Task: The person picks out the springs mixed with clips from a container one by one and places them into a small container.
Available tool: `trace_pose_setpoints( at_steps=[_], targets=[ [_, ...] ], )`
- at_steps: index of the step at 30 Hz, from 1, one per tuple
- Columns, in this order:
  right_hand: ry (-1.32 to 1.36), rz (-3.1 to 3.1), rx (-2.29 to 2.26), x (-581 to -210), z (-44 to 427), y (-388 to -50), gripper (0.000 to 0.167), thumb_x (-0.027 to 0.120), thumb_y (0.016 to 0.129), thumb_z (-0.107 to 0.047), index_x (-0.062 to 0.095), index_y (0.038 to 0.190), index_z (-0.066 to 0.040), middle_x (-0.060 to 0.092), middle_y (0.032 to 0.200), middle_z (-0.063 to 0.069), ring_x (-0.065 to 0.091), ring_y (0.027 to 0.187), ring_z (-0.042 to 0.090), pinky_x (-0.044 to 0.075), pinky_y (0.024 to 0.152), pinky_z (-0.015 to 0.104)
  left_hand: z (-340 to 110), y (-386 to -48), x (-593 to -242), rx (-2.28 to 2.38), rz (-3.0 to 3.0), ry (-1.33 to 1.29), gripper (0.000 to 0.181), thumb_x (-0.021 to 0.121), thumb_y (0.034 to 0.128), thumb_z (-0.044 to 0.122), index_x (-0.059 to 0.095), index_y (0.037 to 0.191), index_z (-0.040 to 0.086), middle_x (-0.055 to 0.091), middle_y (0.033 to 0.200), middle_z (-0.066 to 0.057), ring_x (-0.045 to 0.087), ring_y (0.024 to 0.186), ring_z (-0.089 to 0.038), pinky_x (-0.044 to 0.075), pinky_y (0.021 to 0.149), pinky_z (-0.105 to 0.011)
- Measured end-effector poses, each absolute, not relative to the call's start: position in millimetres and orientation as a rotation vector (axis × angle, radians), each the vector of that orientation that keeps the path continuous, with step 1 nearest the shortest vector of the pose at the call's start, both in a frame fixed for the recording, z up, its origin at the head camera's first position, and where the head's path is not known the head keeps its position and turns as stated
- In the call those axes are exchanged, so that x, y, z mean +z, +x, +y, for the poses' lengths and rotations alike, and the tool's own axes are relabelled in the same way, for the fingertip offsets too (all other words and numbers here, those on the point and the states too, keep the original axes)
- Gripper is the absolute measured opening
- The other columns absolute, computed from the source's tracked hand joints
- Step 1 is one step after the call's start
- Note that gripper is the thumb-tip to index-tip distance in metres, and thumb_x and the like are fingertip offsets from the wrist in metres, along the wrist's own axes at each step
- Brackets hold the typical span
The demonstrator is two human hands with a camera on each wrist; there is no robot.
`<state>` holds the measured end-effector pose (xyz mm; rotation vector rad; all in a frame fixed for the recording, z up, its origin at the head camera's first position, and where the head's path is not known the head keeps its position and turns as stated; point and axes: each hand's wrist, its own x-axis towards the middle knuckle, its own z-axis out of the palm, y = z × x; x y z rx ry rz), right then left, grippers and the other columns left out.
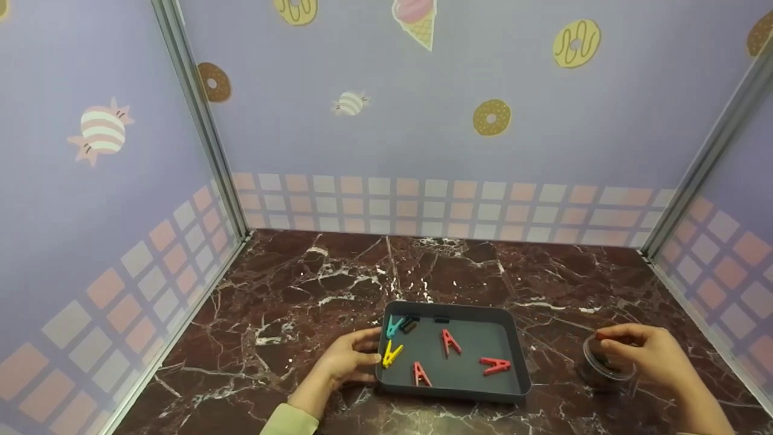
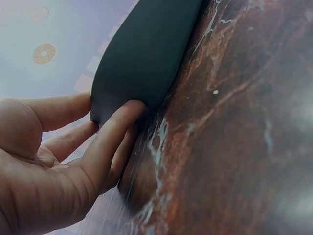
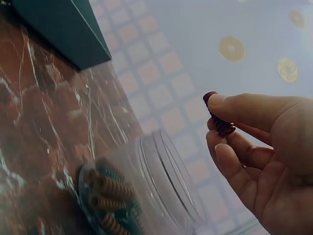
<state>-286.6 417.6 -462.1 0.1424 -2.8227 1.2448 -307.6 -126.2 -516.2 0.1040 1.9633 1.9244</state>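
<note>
Piece (image 3: 221, 123): dark red and ribbed, held above the tabletop (image 1: 326, 284), near the mouth of the jar (image 3: 161, 181), towards the right edge.
Long axis: in the right wrist view we see it slant from upper left to lower right, roughly crossways to the jar's own axis.
Right hand (image 1: 649, 350): thumb and fingertips pinched together on the piece.
Jar: clear, uncapped, with more ribbed pieces inside.
Left hand (image 1: 344, 362): fingers apart, loosely bent, touching the left wall of the tray (image 1: 453, 396).
Tray: we find a teal clip (image 1: 394, 326) and black pieces (image 1: 409, 327) by its far left corner, a yellow clip (image 1: 391, 355) along its left edge, three red clips (image 1: 449, 342) spread out.
</note>
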Motion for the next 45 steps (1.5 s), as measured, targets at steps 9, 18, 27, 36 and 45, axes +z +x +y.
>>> trace_pose_setpoints(
  at_steps=[9, 18, 27, 36, 45],
  targets=[
    [0.107, -2.927, 1.117, -473.2, 431.9, -286.1, 0.034, 0.076, 0.094, -0.027, 0.076, 0.116, -0.002, 0.078, 0.104, 0.01, 0.072, 0.08, 0.006, 0.058, 0.068, 0.023, -127.1, -306.4, -515.2, 1.918, 1.966, 0.102, 0.068, 0.067, 0.0942, -0.004, 0.04, 0.156, 0.0, 0.053, 0.145, -0.032, 0.072, 0.104, -0.028, 0.064, 0.08, -0.05],
    [0.104, -2.983, 1.027, -476.8, 432.5, -289.4, 0.031, 0.075, 0.095, -0.027, 0.077, 0.115, -0.003, 0.077, 0.11, 0.018, 0.069, 0.079, -0.001, 0.057, 0.068, 0.021, -127.0, -307.2, -517.1, 1.917, 1.976, 0.111, 0.066, 0.066, 0.0939, -0.004, 0.042, 0.155, 0.0, 0.054, 0.143, -0.031, 0.069, 0.109, -0.029, 0.064, 0.08, -0.051],
    [0.067, -3.003, 1.061, -475.4, 429.1, -290.2, 0.034, 0.072, 0.097, -0.029, 0.075, 0.119, -0.002, 0.078, 0.105, 0.015, 0.073, 0.081, 0.01, 0.057, 0.066, 0.023, -126.9, -308.6, -516.9, 1.91, 1.994, 0.122, 0.066, 0.066, 0.0939, -0.004, 0.042, 0.155, 0.001, 0.054, 0.143, -0.03, 0.07, 0.104, -0.027, 0.064, 0.078, -0.048],
    [0.039, -3.018, 1.113, -474.8, 430.4, -291.0, 0.042, 0.068, 0.1, -0.033, 0.071, 0.126, 0.0, 0.077, 0.107, 0.016, 0.073, 0.084, 0.016, 0.058, 0.067, 0.026, -128.2, -308.2, -517.2, 1.903, 1.999, 0.13, 0.066, 0.067, 0.094, -0.003, 0.041, 0.155, 0.0, 0.053, 0.145, -0.031, 0.07, 0.106, -0.028, 0.064, 0.079, -0.05],
    [0.039, -2.998, 1.162, -471.6, 427.9, -288.2, 0.043, 0.067, 0.101, -0.032, 0.068, 0.129, 0.001, 0.076, 0.112, 0.019, 0.075, 0.088, 0.017, 0.06, 0.07, 0.026, -127.6, -307.9, -517.8, 1.929, 1.96, 0.112, 0.067, 0.067, 0.0934, -0.003, 0.041, 0.155, 0.0, 0.055, 0.143, -0.03, 0.071, 0.104, -0.027, 0.064, 0.078, -0.048]
  ],
)
